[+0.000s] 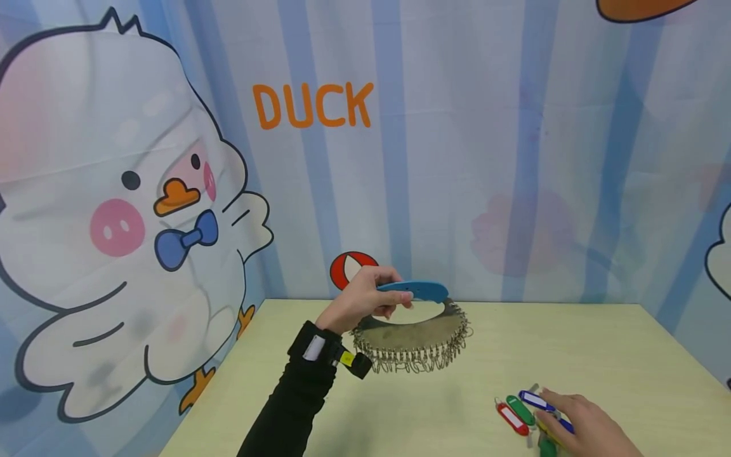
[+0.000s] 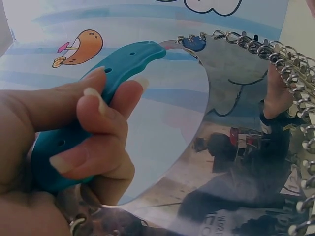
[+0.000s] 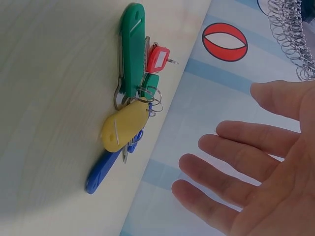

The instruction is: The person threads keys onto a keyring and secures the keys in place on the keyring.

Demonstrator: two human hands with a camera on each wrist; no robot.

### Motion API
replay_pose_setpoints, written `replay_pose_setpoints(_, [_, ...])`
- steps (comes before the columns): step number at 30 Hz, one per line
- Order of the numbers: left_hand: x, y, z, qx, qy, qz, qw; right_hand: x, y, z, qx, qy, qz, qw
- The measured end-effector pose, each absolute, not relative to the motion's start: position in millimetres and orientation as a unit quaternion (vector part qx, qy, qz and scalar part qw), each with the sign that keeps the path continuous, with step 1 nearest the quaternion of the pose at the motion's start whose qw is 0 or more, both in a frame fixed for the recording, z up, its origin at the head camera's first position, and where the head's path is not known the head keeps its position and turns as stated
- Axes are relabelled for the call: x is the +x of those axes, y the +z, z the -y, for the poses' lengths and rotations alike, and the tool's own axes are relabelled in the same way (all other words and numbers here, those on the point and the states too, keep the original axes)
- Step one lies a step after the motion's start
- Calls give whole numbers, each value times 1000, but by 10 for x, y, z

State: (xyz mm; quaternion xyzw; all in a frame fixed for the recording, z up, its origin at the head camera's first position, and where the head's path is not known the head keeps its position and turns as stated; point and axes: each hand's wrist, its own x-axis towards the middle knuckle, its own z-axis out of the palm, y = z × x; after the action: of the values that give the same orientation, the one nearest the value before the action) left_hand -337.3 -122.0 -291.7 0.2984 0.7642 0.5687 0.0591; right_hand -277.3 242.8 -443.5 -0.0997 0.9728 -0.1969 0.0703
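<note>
My left hand grips the blue handle of a large key ring holder. Its shiny curved metal plate carries many small split rings along the outer edge and is held up above the table. In the left wrist view, the fingers curl round the handle. My right hand is beside a small heap of key tags, its fingers extended in the right wrist view. The heap has a red tag, a green tag, a blue tag and a yellow tag, with metal keys partly hidden among them.
The pale table runs back to a curtain printed with stripes, a duck and the word DUCK. A black sleeve and a wrist-worn camera are on the left arm.
</note>
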Motion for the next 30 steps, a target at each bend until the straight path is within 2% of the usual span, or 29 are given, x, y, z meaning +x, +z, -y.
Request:
replay_pose_setpoints(19, [-3373, -2912, 1245, 308, 564, -763, 62, -2752, -4421, -2406, -92, -203, -973, 64])
replay_pose_setpoints(30, [-3390, -2934, 1242, 320, 564, -759, 62, -2744, -4427, -2415, -94, -205, -974, 34])
